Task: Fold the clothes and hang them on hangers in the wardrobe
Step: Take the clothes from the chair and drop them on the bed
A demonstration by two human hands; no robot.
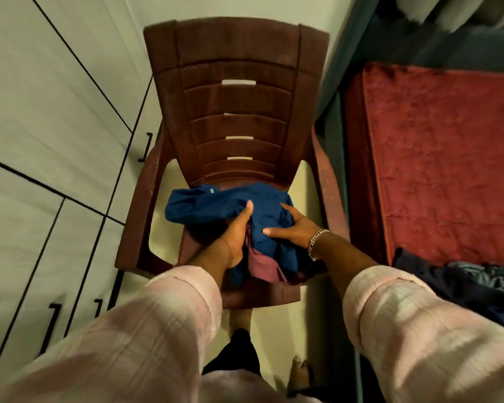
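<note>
A crumpled blue garment (213, 203) lies on the seat of a brown plastic chair (236, 91), with a pink garment (261, 264) partly under it. My left hand (234, 237) grips the blue cloth from the left, thumb on top and fingers tucked beneath. My right hand (294, 225), with a chain bracelet at the wrist, lies over the right side of the blue garment, fingers spread and pressing into the cloth. Both pink sleeves are rolled up. No hanger is in view.
White wardrobe doors (41, 141) with black handles run along the left. A bed with a red cover (448, 158) stands at the right, with dark clothes (472, 280) heaped on its near edge. Pale floor shows around the chair legs.
</note>
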